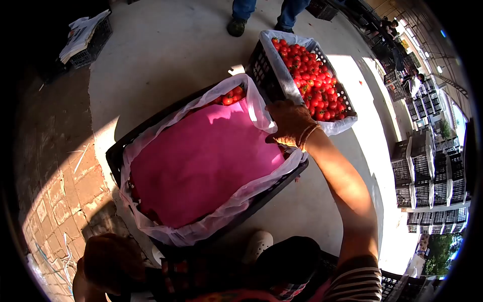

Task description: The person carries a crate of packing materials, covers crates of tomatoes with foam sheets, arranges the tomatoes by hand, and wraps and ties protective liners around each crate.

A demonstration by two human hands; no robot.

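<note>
A black crate (113, 153) lined with thin white plastic stands in front of me. A pink sheet (201, 161) covers most of its contents, and a few red tomatoes (234, 95) show at its far corner. My right hand (293, 126), in an orange-brown work glove, is at the crate's right end with its fingers closed on the plastic liner (259, 113). My left hand (113, 259), dark in shadow, is low at the left near my leg, away from the crate; its fingers cannot be made out.
Another lined crate (259, 68), full of small red tomatoes (314, 80), stands just beyond my right hand. A person's legs (244, 10) are behind it. Papers (83, 35) lie on a crate at the far left. Stacked black crates (422, 166) stand at the right.
</note>
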